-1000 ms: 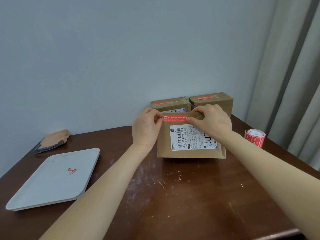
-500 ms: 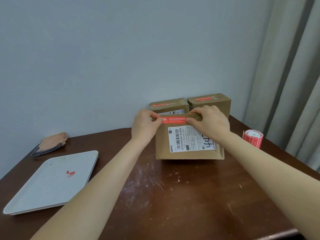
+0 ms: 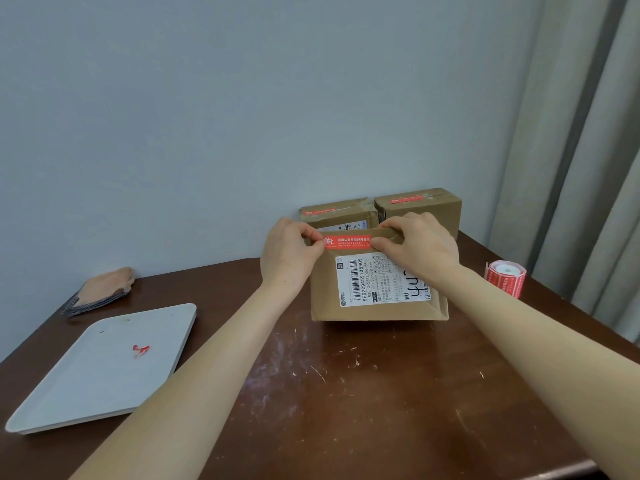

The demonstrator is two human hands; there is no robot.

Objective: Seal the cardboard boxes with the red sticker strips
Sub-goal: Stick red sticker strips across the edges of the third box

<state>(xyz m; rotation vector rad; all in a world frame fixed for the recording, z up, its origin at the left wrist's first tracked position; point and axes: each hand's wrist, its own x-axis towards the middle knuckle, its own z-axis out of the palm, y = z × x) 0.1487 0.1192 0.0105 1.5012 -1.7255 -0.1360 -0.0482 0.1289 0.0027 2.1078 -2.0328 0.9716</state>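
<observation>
A box (image 3: 377, 306) stands mid-table, its face with the label (image 3: 381, 282) tilted toward the near edge. A red strip (image 3: 347, 242) is laid across the top of that face, just above the label, where the flap edge seems to run. Its left end is pinched between the thumb and curled fingers of the left hand (image 3: 289, 254). Its right end is held under the thumb of the right hand (image 3: 420, 249), whose fingers are curled over the box's top edge. Whether the strip is already stuck along its length cannot be told.

For a sound seal, the strip should be kept taut and level across the seam, then pressed from the middle outward so that no wrinkles are trapped; the ends should be rubbed flat last. The box should be braced so that it is not pushed into the far boxes (image 3: 337, 212), each of which carries a red strip on top. The roll (image 3: 506, 278) is set apart to the right.
</observation>
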